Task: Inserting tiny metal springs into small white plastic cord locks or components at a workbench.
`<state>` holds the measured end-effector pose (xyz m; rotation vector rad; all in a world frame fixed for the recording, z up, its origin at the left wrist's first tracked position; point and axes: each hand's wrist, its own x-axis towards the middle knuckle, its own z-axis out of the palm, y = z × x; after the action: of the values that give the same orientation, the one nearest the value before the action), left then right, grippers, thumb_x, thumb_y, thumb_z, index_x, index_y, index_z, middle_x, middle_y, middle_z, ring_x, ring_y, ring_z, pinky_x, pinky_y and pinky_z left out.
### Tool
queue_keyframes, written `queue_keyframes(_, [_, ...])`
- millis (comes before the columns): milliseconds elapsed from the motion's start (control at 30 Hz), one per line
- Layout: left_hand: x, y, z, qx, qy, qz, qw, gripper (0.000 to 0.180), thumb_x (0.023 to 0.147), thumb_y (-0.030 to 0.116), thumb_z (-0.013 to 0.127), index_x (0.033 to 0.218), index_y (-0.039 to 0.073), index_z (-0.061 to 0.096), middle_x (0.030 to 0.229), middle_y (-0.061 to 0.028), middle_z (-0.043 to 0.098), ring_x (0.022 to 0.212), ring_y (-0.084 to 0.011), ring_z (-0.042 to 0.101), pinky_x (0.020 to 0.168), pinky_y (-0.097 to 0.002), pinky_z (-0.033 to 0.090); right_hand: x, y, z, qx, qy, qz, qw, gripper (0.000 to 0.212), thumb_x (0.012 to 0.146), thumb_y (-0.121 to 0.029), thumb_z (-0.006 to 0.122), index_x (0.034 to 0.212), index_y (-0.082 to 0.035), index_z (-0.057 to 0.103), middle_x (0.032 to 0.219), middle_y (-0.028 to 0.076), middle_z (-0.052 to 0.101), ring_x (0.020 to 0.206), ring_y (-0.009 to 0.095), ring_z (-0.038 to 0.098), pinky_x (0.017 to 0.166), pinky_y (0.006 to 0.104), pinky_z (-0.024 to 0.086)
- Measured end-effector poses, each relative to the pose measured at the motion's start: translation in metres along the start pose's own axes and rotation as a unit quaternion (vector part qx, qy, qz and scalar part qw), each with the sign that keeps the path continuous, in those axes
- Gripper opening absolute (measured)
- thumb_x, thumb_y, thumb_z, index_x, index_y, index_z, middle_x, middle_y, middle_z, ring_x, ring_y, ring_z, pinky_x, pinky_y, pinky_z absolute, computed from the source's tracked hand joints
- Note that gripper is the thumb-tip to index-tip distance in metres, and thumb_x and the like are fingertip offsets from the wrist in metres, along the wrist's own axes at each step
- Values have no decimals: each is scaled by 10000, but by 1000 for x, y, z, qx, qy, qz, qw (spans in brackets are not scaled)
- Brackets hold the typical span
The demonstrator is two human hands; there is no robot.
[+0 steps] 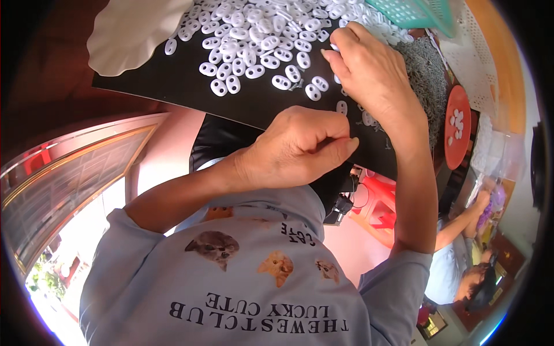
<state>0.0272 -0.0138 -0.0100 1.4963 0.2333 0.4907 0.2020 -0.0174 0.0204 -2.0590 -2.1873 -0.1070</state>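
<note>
Many white oval plastic pieces with two holes (pixel 254 34) lie heaped over the far middle of the black table (pixel 144 81). At the heap's right side my right hand (pixel 372 72) is closed in a pinch, with a small bit of a white two-hole piece (pixel 334 47) showing between thumb and forefinger. My left hand (pixel 303 147) is curled shut above the near table edge, thumb pressed to the bent forefinger; what it holds, if anything, is hidden. Just beyond it lie a few loose white pieces (pixel 342 107). A pile of small grey metal parts (pixel 426 69) spreads right of my right hand.
A cream tray with a wavy rim (pixel 124 37) stands at the far left, a teal basket (pixel 441 17) at the far right. A red plate (pixel 458 95) with several white bits sits on the right. Beneath the table is a red stool (pixel 378 202). Another person (pixel 456 262) works at right.
</note>
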Motion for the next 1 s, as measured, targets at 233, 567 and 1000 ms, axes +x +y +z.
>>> queue_keyframes(233, [0, -3, -4, 28, 11, 55, 998, 292, 907, 41, 581, 672, 13, 412, 582, -28, 369, 519, -111, 327, 469, -289, 293, 1, 2, 4, 43, 0, -16, 999, 120, 870, -112, 596, 870, -2, 550, 794, 138, 553, 704, 340, 574, 622, 411, 461])
queue_keyframes(567, [-5, 17, -8, -31, 6, -20, 999, 232, 996, 189, 466, 866, 3, 512, 658, 11, 415, 604, -70, 361, 534, -246, 322, -69, -34, -41, 533, 36, 243, 810, 243, 966, -168, 538, 828, 31, 539, 664, 28, 493, 606, 82, 427, 539, 257, 364])
queue_keyframes(1000, [4, 24, 1, -10, -106, -35, 994, 148, 889, 37, 447, 799, -50, 525, 630, -29, 489, 533, -72, 412, 483, -243, 337, -118, -34, -30, 555, 60, 109, 822, 114, 933, -65, 522, 851, 13, 510, 693, 91, 468, 572, 202, 432, 534, 305, 375])
